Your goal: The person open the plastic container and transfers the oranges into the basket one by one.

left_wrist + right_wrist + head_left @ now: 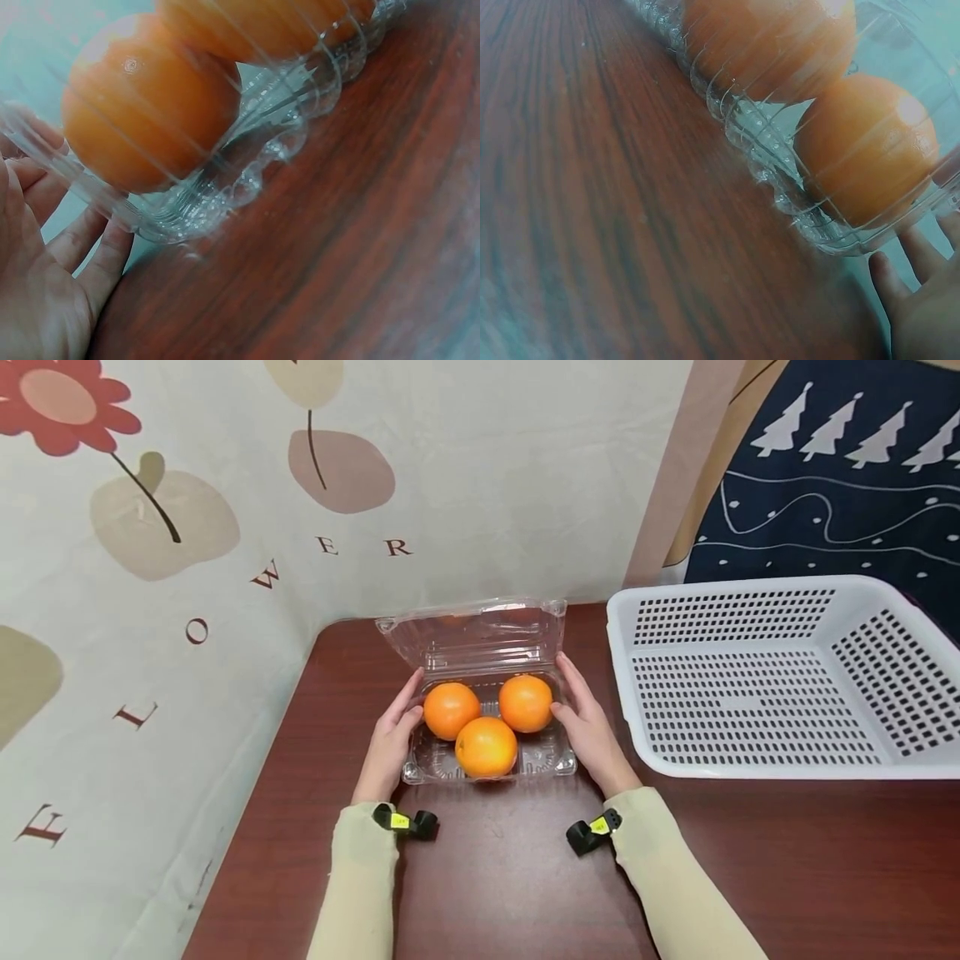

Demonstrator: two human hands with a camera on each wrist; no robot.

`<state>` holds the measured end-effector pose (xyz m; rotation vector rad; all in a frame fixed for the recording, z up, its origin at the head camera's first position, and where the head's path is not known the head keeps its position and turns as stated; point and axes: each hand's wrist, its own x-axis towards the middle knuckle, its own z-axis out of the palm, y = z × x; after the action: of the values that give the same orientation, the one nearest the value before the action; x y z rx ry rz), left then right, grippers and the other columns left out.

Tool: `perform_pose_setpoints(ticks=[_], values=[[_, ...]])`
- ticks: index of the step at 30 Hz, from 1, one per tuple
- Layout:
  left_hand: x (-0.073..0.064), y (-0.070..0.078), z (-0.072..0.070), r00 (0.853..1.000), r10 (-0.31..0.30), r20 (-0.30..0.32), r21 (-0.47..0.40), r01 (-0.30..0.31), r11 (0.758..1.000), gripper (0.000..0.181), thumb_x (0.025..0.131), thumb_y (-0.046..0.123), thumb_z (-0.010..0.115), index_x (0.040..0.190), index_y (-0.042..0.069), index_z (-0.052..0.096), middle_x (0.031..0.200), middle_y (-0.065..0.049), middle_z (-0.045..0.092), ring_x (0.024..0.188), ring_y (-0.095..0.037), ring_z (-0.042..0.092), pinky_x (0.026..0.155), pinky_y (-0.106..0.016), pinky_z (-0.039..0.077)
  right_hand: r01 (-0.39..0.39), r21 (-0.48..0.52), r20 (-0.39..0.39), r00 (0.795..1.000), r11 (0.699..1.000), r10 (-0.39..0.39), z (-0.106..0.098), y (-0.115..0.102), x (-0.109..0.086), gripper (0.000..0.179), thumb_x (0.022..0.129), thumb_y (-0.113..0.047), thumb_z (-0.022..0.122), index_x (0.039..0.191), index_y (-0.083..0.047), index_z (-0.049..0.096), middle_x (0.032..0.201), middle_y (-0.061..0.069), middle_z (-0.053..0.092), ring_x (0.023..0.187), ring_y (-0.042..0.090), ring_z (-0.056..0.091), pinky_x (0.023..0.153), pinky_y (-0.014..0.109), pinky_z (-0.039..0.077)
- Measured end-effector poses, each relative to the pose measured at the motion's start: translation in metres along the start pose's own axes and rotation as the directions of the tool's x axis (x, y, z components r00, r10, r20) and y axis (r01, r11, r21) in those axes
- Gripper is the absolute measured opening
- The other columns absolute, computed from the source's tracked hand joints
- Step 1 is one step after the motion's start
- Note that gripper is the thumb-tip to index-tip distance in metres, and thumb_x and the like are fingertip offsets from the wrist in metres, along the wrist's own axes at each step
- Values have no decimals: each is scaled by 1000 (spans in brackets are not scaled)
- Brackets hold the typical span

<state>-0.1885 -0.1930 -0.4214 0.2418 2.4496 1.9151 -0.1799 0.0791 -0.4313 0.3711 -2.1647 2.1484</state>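
Observation:
Three oranges lie in the base of a clear plastic clamshell container [542, 763]: one at the back left [452, 711], another orange [527, 702] at the back right and a third orange [487, 748] in front. The container's lid [487, 643] stands raised at the back. My left hand [387, 745] grips the left side, thumb at the rim and fingers along the outer wall. On the opposite side, my right hand [594, 742] holds the wall the same way. Both wrist views show fingers against the ribbed plastic, with oranges [150, 105] seen through it.
A white perforated plastic basket [750, 760] stands on the dark red wooden table [487, 877], right of the container. Behind the table hangs a pale printed cloth [510, 485], with a dark blue tree-patterned cloth [847, 510] at the back right.

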Motion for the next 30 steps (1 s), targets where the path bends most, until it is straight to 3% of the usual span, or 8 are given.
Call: perform_pose_setpoints(ticks=[10, 18, 22, 27, 30], values=[[8, -22, -5, 1000, -10, -6, 11, 10, 1000, 47, 95, 16, 39, 136, 37, 34, 139, 18, 31, 121, -14, 38, 100, -38, 30, 10, 18, 11, 1000, 1000, -10, 0, 0, 1, 63, 87, 10, 37, 143, -11, 19, 147, 2, 18, 129, 26, 28, 100, 44, 29], [1, -3, -1, 1000, -9, 5, -12, 9, 1000, 48, 95, 9, 37, 139, 27, 32, 141, 12, 30, 123, -18, 36, 102, -40, 28, 13, 34, 17, 1000, 999, -14, 1, 1, 1, 62, 87, 11, 36, 143, -10, 18, 147, 2, 16, 128, 27, 29, 99, 46, 30], [0, -2, 0, 1000, -1, 3, -6, 1, 1000, 48, 95, 9, 37, 139, 26, 32, 142, 11, 30, 123, -20, 36, 101, -40, 28, 12, 38, 14, 1000, 999, -12, 0, 1, 1, 62, 87, 11, 36, 143, -10, 19, 147, 2, 16, 128, 27, 29, 99, 46, 30], [6, -16, -3, 1000, -11, -4, 7, 11, 1000, 47, 95, 14, 38, 137, 35, 33, 140, 17, 30, 121, -16, 38, 101, -38, 30, 18, 32, 14, 1000, 999, -19, 0, 2, 1, 62, 86, 11, 36, 142, -10, 19, 147, 1, 16, 128, 26, 29, 98, 45, 31], [9, -24, -3, 1000, -3, -5, 15, 3, 1000, 46, 95, 17, 39, 136, 37, 33, 139, 19, 30, 121, -15, 39, 101, -38, 30, 30, 22, 6, 1000, 999, -30, -1, 1, 2, 62, 86, 12, 36, 142, -9, 19, 147, 2, 18, 128, 26, 29, 95, 37, 35]])
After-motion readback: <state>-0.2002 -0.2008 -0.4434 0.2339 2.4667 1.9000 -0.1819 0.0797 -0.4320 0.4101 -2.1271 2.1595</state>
